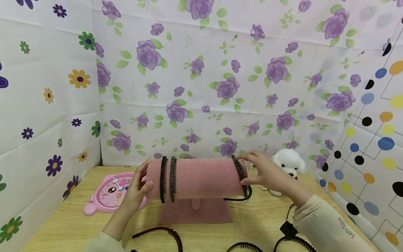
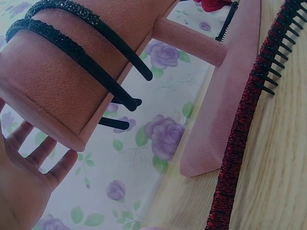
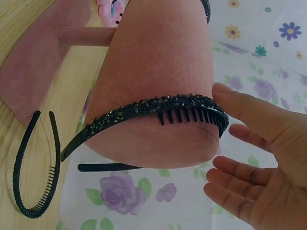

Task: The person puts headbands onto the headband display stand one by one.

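A padded pink display roll [image 1: 204, 178] stands on a stem and flat base. Two dark headbands, one black [image 1: 163, 179] and one glittery [image 1: 172, 179], sit round its left part. At its right end is a black stone-studded headband [image 3: 148, 106] with comb teeth. My left hand [image 1: 138, 187] is at the roll's left end, fingers extended by its edge. Beside the studded headband is my right hand [image 1: 262, 171], its thumb tip close against the band and its other fingers spread loosely apart from it, as the right wrist view shows.
Several loose headbands lie on the wooden table in front, among them a dark red one [image 2: 235, 143] and a black toothed one [image 3: 36, 191]. A pink clock [image 1: 110, 192] lies at left. The white plush dog [image 1: 288, 162] sits behind my right hand. Patterned cloths surround the table.
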The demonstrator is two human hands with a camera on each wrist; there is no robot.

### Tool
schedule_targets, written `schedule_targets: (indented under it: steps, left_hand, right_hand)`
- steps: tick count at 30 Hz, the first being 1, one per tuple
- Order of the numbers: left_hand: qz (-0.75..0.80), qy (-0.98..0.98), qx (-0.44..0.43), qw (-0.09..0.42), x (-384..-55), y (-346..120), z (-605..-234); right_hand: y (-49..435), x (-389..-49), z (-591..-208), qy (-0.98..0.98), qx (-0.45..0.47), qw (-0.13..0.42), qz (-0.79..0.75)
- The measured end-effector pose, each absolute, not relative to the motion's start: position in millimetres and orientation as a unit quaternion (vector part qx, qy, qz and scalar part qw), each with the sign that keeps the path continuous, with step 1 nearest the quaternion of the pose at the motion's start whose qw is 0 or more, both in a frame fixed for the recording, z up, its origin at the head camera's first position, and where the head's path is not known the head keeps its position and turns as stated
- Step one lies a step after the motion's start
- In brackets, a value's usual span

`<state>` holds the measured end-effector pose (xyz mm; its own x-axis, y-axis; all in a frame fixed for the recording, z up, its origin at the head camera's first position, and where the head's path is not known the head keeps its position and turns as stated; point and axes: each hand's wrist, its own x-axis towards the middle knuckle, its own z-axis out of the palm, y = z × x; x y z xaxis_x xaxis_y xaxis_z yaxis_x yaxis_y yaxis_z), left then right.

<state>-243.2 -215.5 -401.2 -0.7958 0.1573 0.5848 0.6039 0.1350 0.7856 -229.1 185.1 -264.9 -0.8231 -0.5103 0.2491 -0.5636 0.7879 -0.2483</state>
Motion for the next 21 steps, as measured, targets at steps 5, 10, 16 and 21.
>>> schedule_targets:
  steps: [5,10,16,21]
  left_hand:
    - [-0.603,-0.731,-0.258,0.188,-243.5,-215.4,-401.4]
    - [-0.603,-0.731,-0.256,0.191,-243.0,-213.3,-401.6]
    - [-0.596,-0.738,-0.254,0.187,-242.0,-214.4,-400.9]
    - [-0.589,-0.744,-0.255,0.183,-241.4,-216.9,-398.6]
  right_hand:
    - [186.1,-233.3,-268.0,-0.936,0.309,0.044,0.161]
    - [187.7,-236.6,-270.8,-0.930,0.322,0.035,0.171]
    - [186.1,-240.4,-269.7,-0.932,0.323,0.049,0.158]
    - [182.7,-243.8,-270.0,-0.933,0.324,0.063,0.146]
